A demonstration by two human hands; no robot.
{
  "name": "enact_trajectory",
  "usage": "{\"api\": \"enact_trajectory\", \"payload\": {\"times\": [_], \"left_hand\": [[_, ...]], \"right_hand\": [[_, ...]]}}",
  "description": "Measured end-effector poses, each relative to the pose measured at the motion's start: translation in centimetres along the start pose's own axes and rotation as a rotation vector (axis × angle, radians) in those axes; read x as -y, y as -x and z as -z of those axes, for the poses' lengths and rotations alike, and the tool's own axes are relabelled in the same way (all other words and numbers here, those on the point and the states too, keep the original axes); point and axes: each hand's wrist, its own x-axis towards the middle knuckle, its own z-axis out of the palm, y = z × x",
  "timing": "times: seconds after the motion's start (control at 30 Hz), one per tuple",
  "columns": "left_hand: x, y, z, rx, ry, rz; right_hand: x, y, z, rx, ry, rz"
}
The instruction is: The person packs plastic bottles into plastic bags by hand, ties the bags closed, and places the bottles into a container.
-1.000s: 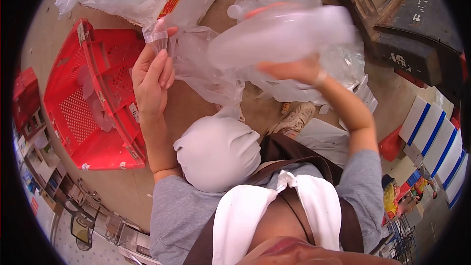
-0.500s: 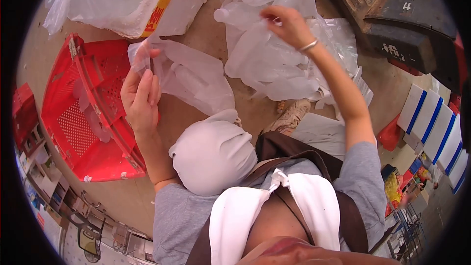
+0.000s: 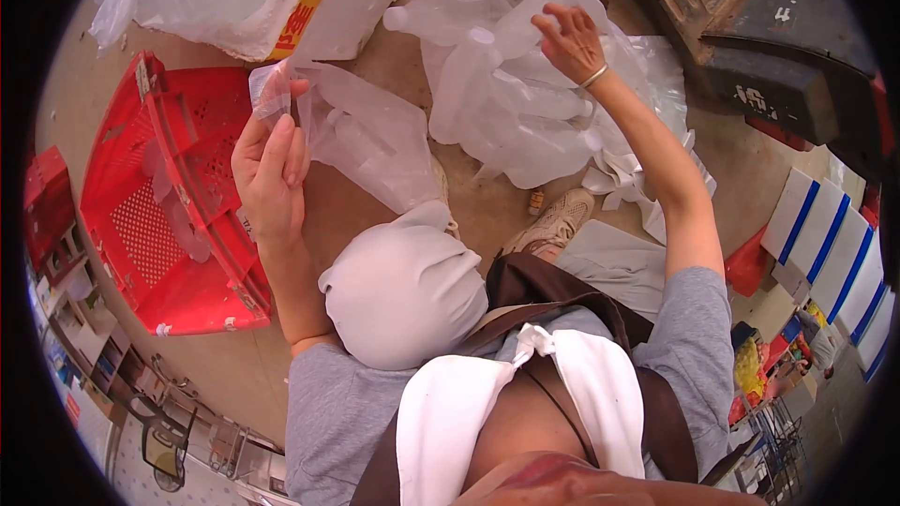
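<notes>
My left hand (image 3: 272, 159) pinches the top edge of a clear plastic bag (image 3: 408, 173), which hangs down towards my knee. Inside the bag lies a translucent bottle (image 3: 361, 136). My right hand (image 3: 574, 45) hovers over a heap of translucent plastic bottles (image 3: 520, 136), its fingers bent but apart, with nothing seen in them. The heap rests on clear plastic sheeting on the floor, in front of my feet. One bottle (image 3: 422, 23) at the heap's left edge points its neck to the left.
A red plastic basket (image 3: 253, 295) stands on the left with translucent pieces in it. Beyond it are a white foam box (image 3: 352, 14) with yellow tape and a clear bag. Dark machinery (image 3: 778, 66) stands at the right. White strips (image 3: 614, 183) lie by my shoe (image 3: 561, 220).
My right hand has moved slightly right, and its fingers have spread. Bottles at the upper left of the heap have shifted. My left hand still holds the bag's edge.
</notes>
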Motion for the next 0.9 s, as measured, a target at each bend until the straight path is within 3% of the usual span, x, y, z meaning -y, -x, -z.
{"api": "enact_trajectory", "payload": {"times": [0.07,0.17,0.3,0.4,0.5,0.57,0.63,0.67,0.77,0.83,0.9], "left_hand": [[0.1,0.0,-0.3,-0.012,-0.008,0.000],[0.3,0.0,-0.4,-0.002,-0.026,-0.005],[0.4,0.2,-0.5,-0.005,-0.046,-0.013],[0.0,0.4,0.2,-0.032,-0.062,-0.017],[-0.7,0.8,0.6,-0.039,-0.049,-0.011],[-1.1,0.8,0.8,-0.023,-0.053,0.016],[-1.3,0.9,0.9,-0.026,-0.054,0.039],[-1.2,0.8,0.7,-0.030,-0.048,0.043],[-1.1,0.3,0.4,-0.003,-0.047,0.046],[-1.1,0.2,0.4,0.023,-0.049,0.049],[-1.0,0.2,0.4,0.002,-0.045,0.036]], "right_hand": [[-0.2,-0.2,-0.9,0.210,0.010,0.017],[0.9,-1.4,-1.1,0.145,0.181,-0.032],[-0.3,-3.0,-0.9,0.209,-0.126,0.060],[-0.7,-2.2,-0.4,0.105,-0.314,0.058],[1.2,-1.2,4.0,-0.080,-0.684,-0.353],[2.8,-1.2,7.5,-0.279,-0.742,-0.459],[4.7,-1.7,12.5,-0.181,-0.830,-0.437],[5.9,-2.4,14.0,-0.246,-0.781,-0.361],[11.0,-4.6,14.3,-0.165,-1.394,-0.288],[15.1,-7.3,13.3,-0.194,-1.354,-0.062],[19.8,-8.3,8.8,-0.271,-1.307,-0.049]]}}
